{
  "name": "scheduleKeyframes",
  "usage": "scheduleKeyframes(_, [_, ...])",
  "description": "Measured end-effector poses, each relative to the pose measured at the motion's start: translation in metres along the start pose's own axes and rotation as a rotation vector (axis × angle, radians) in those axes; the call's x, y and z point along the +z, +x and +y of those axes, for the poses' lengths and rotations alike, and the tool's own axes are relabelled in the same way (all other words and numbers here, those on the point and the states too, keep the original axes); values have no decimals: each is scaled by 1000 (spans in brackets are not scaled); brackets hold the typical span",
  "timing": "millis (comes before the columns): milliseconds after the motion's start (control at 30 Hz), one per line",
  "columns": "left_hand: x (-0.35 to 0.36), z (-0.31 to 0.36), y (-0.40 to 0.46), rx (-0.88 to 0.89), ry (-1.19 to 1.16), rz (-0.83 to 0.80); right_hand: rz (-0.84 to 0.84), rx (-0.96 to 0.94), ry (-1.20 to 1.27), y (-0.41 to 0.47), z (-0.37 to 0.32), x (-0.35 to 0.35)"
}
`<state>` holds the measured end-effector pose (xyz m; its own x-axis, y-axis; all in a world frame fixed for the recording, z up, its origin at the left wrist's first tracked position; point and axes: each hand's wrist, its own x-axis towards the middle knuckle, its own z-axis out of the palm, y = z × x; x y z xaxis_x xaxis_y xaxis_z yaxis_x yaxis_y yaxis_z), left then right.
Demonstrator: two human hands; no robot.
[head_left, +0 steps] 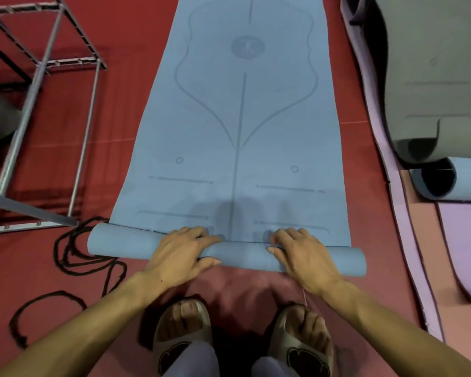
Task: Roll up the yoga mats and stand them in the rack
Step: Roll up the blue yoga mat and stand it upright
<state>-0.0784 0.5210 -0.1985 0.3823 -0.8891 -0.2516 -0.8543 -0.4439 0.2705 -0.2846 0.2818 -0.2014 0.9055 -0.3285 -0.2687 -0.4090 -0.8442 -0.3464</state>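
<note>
On the rolled near end of the blue mat (pixel 239 126), both hands rest palm down: left hand (pixel 178 253) left of the centre line, right hand (pixel 302 251) right of it, fingers curved over the roll (pixel 226 253) and thumbs against its near side, gripping it. Roll lies crosswise; its left end sticks out past the flat sheet's left edge, right end slightly past the right edge. Flat part runs away to the top edge, printed alignment lines visible. Near side: two feet in sandals (pixel 182 336), just short of the roll. Left: black cord (pixel 71 257) looped on the red floor (pixel 125 85), touching the roll's left end; metal rack (pixel 38 110) beyond, bare floor strip between it and the mat. Right: narrow floor strip, then purple mat (pixel 397 202), grey mat (pixel 433 77) with curled end, second blue roll (pixel 452 182).
</note>
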Motion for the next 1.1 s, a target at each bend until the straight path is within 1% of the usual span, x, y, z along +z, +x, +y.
scheduleKeyframes(67, [-4,2,5,-96,-52,-7,65,-47,-56,-5,0,-1])
scheduleKeyframes(167, [-11,8,14,-193,-145,15,34,-182,-200,-7,12,-10])
scheduleKeyframes(233, [-14,13,19,-193,-184,35,48,-231,-252,1,25,-24])
scheduleKeyframes(300, [-14,18,25,-186,-223,67,68,-242,-235,11,39,-40])
scheduleKeyframes(367, [-13,20,32,-176,-254,48,26,-233,-208,13,49,-43])
scheduleKeyframes(467, [-13,17,42,-127,-213,-99,-80,-219,-192,5,54,-25])
scheduleKeyframes(533, [-16,10,46,-98,-148,-166,-91,-198,-210,4,57,-17])
scheduleKeyframes(633, [-23,-9,40,-136,38,-195,-99,-193,-264,10,58,-18])
scheduleKeyframes(700, [-26,-21,29,-208,42,-217,-113,-195,-288,9,59,-16])
scheduleKeyframes(767, [-26,-24,22,-227,8,-216,-126,-198,-296,7,60,-17])
scheduleKeyframes(833, [-27,-20,24,-237,2,-239,-137,-202,-279,7,61,-19])
scheduleKeyframes(967, [-29,-18,34,-315,-39,-318,-256,-157,-163,17,60,-28])
scheduleKeyframes(1033, [-27,-19,34,-319,-43,-300,-246,-126,-30,22,63,-34])
scheduleKeyframes(1100, [-23,-17,30,-290,-2,-247,-251,-137,-10,23,63,-37])
